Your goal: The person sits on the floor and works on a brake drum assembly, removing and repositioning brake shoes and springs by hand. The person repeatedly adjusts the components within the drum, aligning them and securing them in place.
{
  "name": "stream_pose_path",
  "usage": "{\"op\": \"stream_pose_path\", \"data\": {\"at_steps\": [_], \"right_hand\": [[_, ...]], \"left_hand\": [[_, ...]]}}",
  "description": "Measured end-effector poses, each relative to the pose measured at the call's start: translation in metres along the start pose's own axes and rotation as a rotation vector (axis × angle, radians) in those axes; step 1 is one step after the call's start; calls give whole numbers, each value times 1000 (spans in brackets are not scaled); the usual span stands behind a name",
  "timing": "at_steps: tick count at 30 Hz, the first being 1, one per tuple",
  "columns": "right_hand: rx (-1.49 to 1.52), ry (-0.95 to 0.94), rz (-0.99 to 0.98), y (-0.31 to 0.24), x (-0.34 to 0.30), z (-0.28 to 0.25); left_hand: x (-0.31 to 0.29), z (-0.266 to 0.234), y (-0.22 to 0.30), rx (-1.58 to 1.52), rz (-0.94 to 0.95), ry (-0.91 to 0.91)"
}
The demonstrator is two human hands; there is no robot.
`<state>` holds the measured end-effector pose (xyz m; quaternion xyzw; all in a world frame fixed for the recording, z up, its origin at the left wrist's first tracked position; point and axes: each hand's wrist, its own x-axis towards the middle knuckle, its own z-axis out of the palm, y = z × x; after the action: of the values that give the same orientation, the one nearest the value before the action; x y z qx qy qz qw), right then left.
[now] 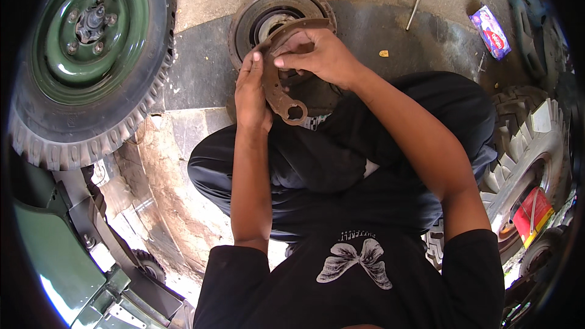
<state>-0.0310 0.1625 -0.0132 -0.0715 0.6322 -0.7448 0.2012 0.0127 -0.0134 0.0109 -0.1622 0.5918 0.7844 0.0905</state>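
A rusty brown brake shoe (277, 91) is held up between my two hands, its curved rim at the top and its end with a round hole hanging toward my lap. My left hand (250, 96) grips its left side, the thumb and fingers closed along the edge. From the right, my right hand (329, 58) pinches the upper part, with some fingers hidden behind the curved rim. Just beyond the hands, a round brake drum (242, 24) lies on the dark floor mat, partly covered by the shoe and fingers.
A large tyre with a green wheel (58, 67) stands at the left, above green vehicle bodywork (52, 256). At the far right lie a metal rod (415, 9) and a purple packet (489, 31). Another tyre (524, 140) and a red-yellow box (531, 216) are beside my right arm.
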Motion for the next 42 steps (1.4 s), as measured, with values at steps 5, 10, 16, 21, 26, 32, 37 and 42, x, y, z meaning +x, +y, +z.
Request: {"op": "stream_pose_path", "data": {"at_steps": [5,10,16,21,26,32,37,42], "right_hand": [[-44,49,-45,8,4,-1],[-89,28,16,-2,1,0],[136,-1,76,5,4,-1],[106,64,36,3,3,-2],[86,43,-82,11,9,-5],[-108,171,-252,12,12,-6],[-293,246,-328,4,8,-5],[-352,318,-272,-5,1,0]], "left_hand": [[-2,3,2,-55,-13,-44],[-1,-6,-3,-41,13,-47],[-1,-2,0,-42,-2,-33],[-1,-2,1,-31,16,-29],[0,2,1,-38,32,-34],[-1,-2,-1,-23,16,25],[0,-3,-3,31,6,53],[0,-2,-3,14,5,85]]}}
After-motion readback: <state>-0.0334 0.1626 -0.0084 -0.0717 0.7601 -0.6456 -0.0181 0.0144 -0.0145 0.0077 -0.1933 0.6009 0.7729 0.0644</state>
